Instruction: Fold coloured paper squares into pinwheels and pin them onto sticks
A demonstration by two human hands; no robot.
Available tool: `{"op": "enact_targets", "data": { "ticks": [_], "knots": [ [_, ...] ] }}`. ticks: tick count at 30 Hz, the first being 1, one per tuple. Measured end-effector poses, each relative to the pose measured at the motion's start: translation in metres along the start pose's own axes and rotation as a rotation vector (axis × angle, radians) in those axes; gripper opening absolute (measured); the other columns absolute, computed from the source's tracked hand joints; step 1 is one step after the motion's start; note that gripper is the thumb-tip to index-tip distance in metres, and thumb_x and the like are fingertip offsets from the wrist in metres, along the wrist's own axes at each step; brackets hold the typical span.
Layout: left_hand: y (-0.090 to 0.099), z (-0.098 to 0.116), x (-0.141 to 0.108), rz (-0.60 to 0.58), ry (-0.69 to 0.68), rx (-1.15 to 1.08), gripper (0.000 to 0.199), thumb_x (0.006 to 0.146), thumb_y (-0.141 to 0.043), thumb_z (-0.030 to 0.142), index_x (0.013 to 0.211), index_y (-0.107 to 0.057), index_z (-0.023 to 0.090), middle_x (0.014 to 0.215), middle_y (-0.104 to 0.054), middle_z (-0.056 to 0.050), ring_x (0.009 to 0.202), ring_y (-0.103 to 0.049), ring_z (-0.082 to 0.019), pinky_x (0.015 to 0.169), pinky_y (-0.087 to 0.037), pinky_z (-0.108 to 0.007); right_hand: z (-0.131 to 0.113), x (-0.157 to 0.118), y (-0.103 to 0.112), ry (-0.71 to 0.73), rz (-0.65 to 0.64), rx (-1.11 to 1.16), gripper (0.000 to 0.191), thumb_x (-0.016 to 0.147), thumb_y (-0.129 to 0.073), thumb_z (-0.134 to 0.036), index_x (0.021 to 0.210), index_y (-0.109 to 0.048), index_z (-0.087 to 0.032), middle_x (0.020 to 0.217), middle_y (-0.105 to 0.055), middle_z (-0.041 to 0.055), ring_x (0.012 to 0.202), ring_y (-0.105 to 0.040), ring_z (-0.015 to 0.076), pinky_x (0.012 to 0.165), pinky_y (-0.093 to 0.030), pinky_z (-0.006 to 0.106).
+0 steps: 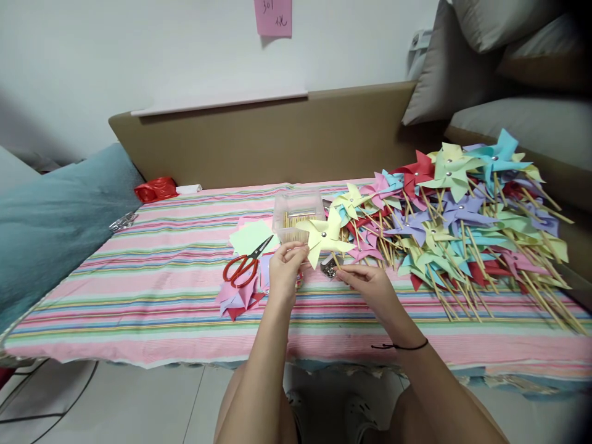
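A pale yellow paper pinwheel (324, 235) with a metal pin at its centre is between my hands. My left hand (287, 265) pinches its left side. My right hand (365, 280) grips the wooden stick (337, 259) that comes out below the pinwheel. Behind the pinwheel stands a clear plastic box (298, 203) holding wooden sticks. A small dish of metal pins (329, 269) lies beside my right fingertips. To the left of my left hand, red-handled scissors (245, 265) rest on sheets and pieces of coloured paper (247, 239).
Many finished pinwheels (462, 213) are piled on the right of the striped cloth (176, 271). A red bag (156, 189) lies at the back left, near a blue cushion (78, 209). Grey cushions (527, 123) stand at the right. A brown backrest (268, 142) runs behind.
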State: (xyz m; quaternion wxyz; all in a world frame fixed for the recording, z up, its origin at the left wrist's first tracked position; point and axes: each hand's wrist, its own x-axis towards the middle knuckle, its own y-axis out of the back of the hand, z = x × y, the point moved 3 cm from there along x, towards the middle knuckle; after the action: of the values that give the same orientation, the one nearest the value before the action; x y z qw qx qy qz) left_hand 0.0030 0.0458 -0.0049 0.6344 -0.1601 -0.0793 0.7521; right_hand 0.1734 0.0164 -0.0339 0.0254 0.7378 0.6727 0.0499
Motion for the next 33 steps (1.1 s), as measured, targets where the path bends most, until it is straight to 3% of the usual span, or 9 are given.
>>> {"op": "enact_targets", "data": {
  "ticks": [7, 11, 16, 23, 28, 33],
  "knots": [
    [-0.007, -0.004, -0.004, -0.112, 0.095, 0.054, 0.035, 0.058, -0.079, 0.029, 0.086, -0.063, 0.014, 0.069, -0.065, -0.001, 0.06, -0.063, -0.012, 0.059, -0.052, -0.024, -0.001, 0.0, 0.0, 0.023, -0.028, -0.021, 0.031, 0.068, -0.071, -0.046, 0.079, -0.077, -0.017, 0.07, -0.074, 0.0069, 0.064, -0.065, 0.0201, 0.057, -0.051, 0.032],
    [-0.004, -0.002, 0.0, -0.044, 0.004, 0.045, 0.035, 0.063, -0.076, 0.035, 0.088, -0.065, 0.014, 0.081, -0.068, -0.003, 0.064, -0.064, -0.011, 0.056, -0.051, -0.021, 0.003, 0.001, 0.001, 0.004, -0.069, 0.011, 0.032, 0.065, -0.074, -0.046, 0.079, -0.077, -0.018, 0.074, -0.074, 0.0074, 0.068, -0.067, 0.0218, 0.061, -0.053, 0.033],
    [0.011, 0.005, 0.011, 0.038, -0.107, 0.067, 0.033, 0.058, -0.079, 0.038, 0.076, -0.068, 0.012, 0.062, -0.067, -0.001, 0.051, -0.059, -0.009, 0.054, -0.051, -0.022, 0.009, 0.003, -0.002, -0.018, -0.139, 0.048, 0.029, 0.064, -0.076, -0.043, 0.077, -0.077, -0.017, 0.076, -0.075, 0.0078, 0.07, -0.067, 0.0221, 0.065, -0.054, 0.034],
    [0.024, 0.01, 0.017, 0.09, -0.075, 0.116, 0.033, 0.051, -0.083, 0.031, 0.077, -0.075, 0.011, 0.057, -0.068, -0.003, 0.051, -0.063, -0.013, 0.059, -0.055, -0.027, 0.009, 0.007, -0.004, -0.013, -0.172, 0.055, 0.032, 0.062, -0.077, -0.045, 0.076, -0.077, -0.017, 0.072, -0.074, 0.007, 0.069, -0.068, 0.0221, 0.066, -0.055, 0.034],
    [0.027, 0.013, 0.018, 0.124, -0.085, 0.104, 0.028, 0.054, -0.081, 0.027, 0.077, -0.075, 0.013, 0.058, -0.07, -0.003, 0.054, -0.066, -0.015, 0.063, -0.057, -0.028, 0.014, 0.008, -0.002, -0.04, -0.166, 0.038, 0.034, 0.053, -0.082, -0.042, 0.072, -0.075, -0.015, 0.066, -0.073, 0.007, 0.064, -0.069, 0.0226, 0.064, -0.056, 0.034],
    [0.03, 0.015, 0.019, 0.09, -0.083, 0.15, 0.028, 0.055, -0.081, 0.03, 0.077, -0.074, 0.013, 0.059, -0.07, -0.003, 0.056, -0.067, -0.017, 0.065, -0.057, -0.032, 0.014, 0.007, 0.001, -0.019, -0.161, 0.006, 0.027, 0.056, -0.079, -0.041, 0.067, -0.074, -0.017, 0.063, -0.072, 0.0064, 0.062, -0.069, 0.0222, 0.061, -0.055, 0.033]
  ]
}}
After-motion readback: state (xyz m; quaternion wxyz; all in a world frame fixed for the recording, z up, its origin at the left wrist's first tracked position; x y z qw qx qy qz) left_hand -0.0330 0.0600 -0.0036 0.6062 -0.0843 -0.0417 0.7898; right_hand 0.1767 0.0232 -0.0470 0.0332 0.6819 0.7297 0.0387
